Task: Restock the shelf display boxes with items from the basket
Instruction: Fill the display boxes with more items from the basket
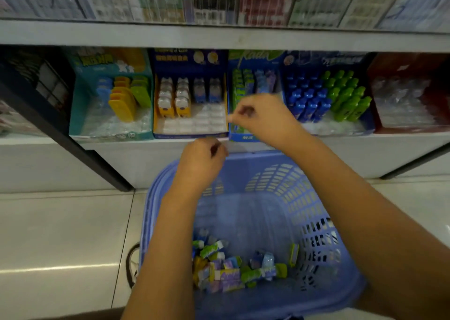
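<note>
Looking down, we count one shelf at 12 o'clock, one blue basket at 6 o'clock, and five coloured display boxes in a row. Our left hand and right hand reach forward with fingers curled; the blur hides whether they pinch anything. Many small green, purple and blue packets lie inside the basket.

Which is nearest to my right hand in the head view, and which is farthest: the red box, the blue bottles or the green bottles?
1. Blue bottles: on the shelf just right of the right hand.
2. Green bottles: beside the blue ones, farther right.
3. Red box: far right end of the shelf.
</note>
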`<state>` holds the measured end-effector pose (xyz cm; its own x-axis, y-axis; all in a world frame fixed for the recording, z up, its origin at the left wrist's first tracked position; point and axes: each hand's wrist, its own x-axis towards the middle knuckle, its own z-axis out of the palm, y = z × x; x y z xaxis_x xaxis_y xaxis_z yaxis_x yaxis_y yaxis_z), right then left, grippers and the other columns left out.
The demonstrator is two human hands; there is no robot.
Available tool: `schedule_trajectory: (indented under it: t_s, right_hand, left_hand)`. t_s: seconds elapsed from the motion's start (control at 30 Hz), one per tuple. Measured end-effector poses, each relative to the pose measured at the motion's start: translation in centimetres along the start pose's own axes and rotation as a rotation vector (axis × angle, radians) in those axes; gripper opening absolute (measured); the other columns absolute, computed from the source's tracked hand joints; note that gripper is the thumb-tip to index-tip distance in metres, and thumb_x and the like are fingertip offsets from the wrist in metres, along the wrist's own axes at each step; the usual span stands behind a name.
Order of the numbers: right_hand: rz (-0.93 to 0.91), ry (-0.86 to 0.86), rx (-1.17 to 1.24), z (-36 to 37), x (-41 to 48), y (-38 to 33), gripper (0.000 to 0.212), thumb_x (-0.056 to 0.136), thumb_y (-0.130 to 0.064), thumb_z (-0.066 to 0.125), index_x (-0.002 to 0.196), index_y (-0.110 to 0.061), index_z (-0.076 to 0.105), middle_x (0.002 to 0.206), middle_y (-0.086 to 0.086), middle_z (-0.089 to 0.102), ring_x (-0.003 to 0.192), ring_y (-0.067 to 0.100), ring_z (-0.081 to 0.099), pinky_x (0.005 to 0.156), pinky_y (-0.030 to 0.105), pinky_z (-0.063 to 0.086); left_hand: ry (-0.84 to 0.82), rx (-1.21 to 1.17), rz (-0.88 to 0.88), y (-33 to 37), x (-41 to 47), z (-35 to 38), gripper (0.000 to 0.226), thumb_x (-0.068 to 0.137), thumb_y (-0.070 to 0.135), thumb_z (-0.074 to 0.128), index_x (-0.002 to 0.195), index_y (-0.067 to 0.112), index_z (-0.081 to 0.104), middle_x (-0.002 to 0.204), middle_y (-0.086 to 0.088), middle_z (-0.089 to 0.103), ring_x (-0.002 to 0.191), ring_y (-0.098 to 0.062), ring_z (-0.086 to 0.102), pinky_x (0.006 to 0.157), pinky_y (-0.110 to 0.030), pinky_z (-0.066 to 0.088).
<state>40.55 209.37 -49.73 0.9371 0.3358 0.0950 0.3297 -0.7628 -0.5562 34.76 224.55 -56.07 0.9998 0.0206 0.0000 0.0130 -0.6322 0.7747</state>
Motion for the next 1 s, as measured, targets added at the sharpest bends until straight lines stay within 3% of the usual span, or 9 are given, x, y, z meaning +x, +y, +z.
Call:
schedule_trajectory:
  t_s: [0.1,0.23,0.3,0.4,0.6,0.7,0.77,0.87,1.0]
  right_hand:
    - [0.175,-0.338,0.023,2.8,-6.0,4.0,0.024,0.085,-0.033,0.067,0.074,-0.012,0.069,0.066,-0.001,0.061,0.061,0.01,0.053,0.054,0.01,0.038]
    - [0.357,-0.96,-0.155,10.1,-10.5,9.5,0.029,0.086,-0.025,0.065,0.111,-0.01,0.068,0.111,0.012,0.067,0.081,0.016,0.053,0.068,0.022,0.044]
    - [0.419,-1.111,-0.176,13.2,-12.1,11.7,0.041,0.084,-0.023,0.068,0.123,-0.011,0.06,0.125,0.012,0.06,0.088,0.02,0.051,0.078,0.031,0.047]
    - [0.378,-1.275,-0.227,16.6,-13.7,13.5,0.05,0.079,-0.037,0.073,0.118,-0.008,0.061,0.116,0.013,0.061,0.09,0.026,0.058,0.079,0.041,0.052]
    - [0.349,-1.263,-0.247,20.4,-15.4,14.7,0.048,0.073,-0.033,0.079,0.112,-0.007,0.068,0.111,0.013,0.066,0.101,0.029,0.063,0.074,0.031,0.044]
    - [0.333,-1.234,-0.215,20.5,-14.6,15.3,0.038,0.073,-0.032,0.08,0.104,-0.012,0.072,0.106,0.011,0.069,0.099,0.026,0.064,0.079,0.028,0.045]
    - [0.382,-1.108,-0.225,19.9,-13.9,16.3,0.034,0.077,-0.035,0.076,0.095,-0.008,0.07,0.099,0.014,0.068,0.098,0.027,0.062,0.081,0.029,0.045]
    - [0.612,-0.77,-0.139,18.8,-13.3,18.1,0.047,0.085,-0.032,0.068,0.12,-0.002,0.059,0.123,0.02,0.06,0.113,0.032,0.057,0.092,0.035,0.043]
    - [0.874,-0.474,0.457,17.1,-12.1,18.3,0.041,0.085,-0.014,0.069,0.112,0.015,0.059,0.093,0.025,0.061,0.066,0.023,0.061,0.076,0.037,0.049]
  left_hand:
    - [-0.37,0.192,-0.161,-1.6,-0.5,3.7,0.021,0.091,0.013,0.054,0.086,-0.002,0.068,0.094,-0.023,0.069,0.092,-0.033,0.065,0.078,-0.04,0.051]
    - [-0.907,0.79,-0.356,-4.1,-4.3,11.4,0.039,0.088,0.006,0.047,0.125,0.003,0.058,0.134,-0.011,0.055,0.122,-0.025,0.052,0.097,-0.036,0.041]
    - [-1.035,0.658,-0.317,-6.8,-6.6,13.8,0.04,0.089,0.014,0.055,0.128,0.008,0.056,0.134,-0.011,0.056,0.12,-0.026,0.055,0.098,-0.035,0.044]
    - [-1.043,0.587,-0.26,-9.7,-9.7,14.5,0.035,0.086,0.023,0.06,0.117,0.006,0.063,0.121,-0.017,0.063,0.107,-0.031,0.062,0.087,-0.035,0.049]
    - [-0.766,0.57,-0.287,-11.8,-8.5,15.8,0.027,0.094,0.014,0.047,0.116,0.006,0.061,0.12,-0.015,0.062,0.112,-0.029,0.057,0.092,-0.032,0.044]
    - [-0.755,0.695,-0.261,-13.3,-7.7,16.1,0.028,0.094,0.015,0.05,0.119,0.004,0.057,0.125,-0.016,0.059,0.117,-0.029,0.055,0.098,-0.035,0.041]
    - [-0.75,0.754,-0.262,-13.8,-7.8,16.7,0.027,0.092,0.017,0.054,0.116,0.006,0.057,0.121,-0.015,0.062,0.115,-0.029,0.058,0.096,-0.037,0.045]
    - [-0.72,0.882,-0.232,-13.4,-8.1,17.6,0.027,0.092,0.018,0.054,0.118,0.01,0.057,0.12,-0.012,0.065,0.113,-0.027,0.061,0.094,-0.038,0.047]
    - [-0.706,0.816,-0.305,-13.4,-7.9,18.1,0.029,0.092,0.02,0.056,0.118,0.008,0.057,0.122,-0.013,0.063,0.114,-0.028,0.059,0.095,-0.038,0.046]
